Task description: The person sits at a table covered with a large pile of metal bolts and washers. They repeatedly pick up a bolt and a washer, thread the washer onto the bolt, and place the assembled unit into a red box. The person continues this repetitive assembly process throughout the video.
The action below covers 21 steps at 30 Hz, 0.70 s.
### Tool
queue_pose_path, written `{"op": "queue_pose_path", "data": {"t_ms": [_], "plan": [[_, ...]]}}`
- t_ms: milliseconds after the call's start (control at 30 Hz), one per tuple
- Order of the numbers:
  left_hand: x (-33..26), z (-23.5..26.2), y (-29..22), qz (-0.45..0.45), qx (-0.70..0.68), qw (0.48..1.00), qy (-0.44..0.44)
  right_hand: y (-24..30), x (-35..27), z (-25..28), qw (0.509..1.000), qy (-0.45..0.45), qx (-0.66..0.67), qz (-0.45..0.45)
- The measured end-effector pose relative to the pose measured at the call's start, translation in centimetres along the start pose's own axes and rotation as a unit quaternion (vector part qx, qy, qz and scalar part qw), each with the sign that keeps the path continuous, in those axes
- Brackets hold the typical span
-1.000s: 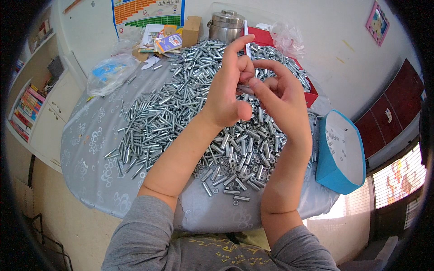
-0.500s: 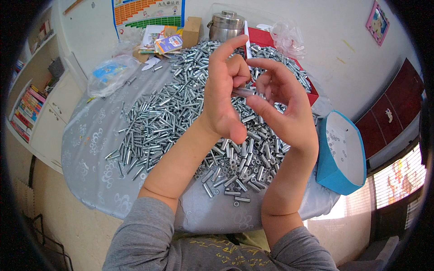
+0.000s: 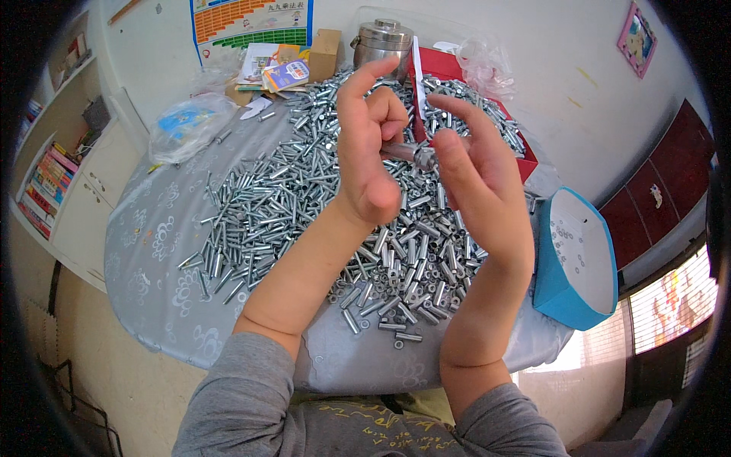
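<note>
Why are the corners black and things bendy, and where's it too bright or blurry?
Head view: the fisheye lens darkens the corners and makes the white cabinet lean; head view, lower right: the slatted panel glares and the floor shines pale; head view, middle: the held metal part looks slightly blurred.

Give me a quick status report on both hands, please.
Left hand holding metal cylinder. Right hand at its end, contact unclear. Loose metal parts heaped beneath both.

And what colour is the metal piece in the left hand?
Shiny silver-grey; the metal piece in the left hand shows best in the head view.
</note>
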<state>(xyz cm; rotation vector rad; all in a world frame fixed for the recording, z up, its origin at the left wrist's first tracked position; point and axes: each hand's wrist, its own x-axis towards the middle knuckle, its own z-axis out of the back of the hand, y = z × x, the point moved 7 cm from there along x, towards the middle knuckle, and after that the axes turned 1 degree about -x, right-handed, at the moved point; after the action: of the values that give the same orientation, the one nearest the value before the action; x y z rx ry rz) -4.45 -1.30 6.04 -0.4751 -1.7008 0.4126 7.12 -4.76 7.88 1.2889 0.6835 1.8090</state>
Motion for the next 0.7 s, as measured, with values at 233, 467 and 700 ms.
{"op": "queue_pose_path", "data": {"t_ms": [233,467,700], "plan": [[0.0,-0.8,0.2,0.014,-0.018,1.0,0.012,-0.1,0.1,-0.2,0.999,-0.031,0.001,0.021],[0.0,-0.6,0.7,-0.034,-0.016,0.999,0.035,-0.1,0.1,-0.4,0.993,-0.034,-0.082,0.08],[0.0,-0.9,0.9,-0.022,-0.004,0.999,0.023,-1.4,0.6,-0.5,0.996,-0.019,-0.079,0.033]]}}
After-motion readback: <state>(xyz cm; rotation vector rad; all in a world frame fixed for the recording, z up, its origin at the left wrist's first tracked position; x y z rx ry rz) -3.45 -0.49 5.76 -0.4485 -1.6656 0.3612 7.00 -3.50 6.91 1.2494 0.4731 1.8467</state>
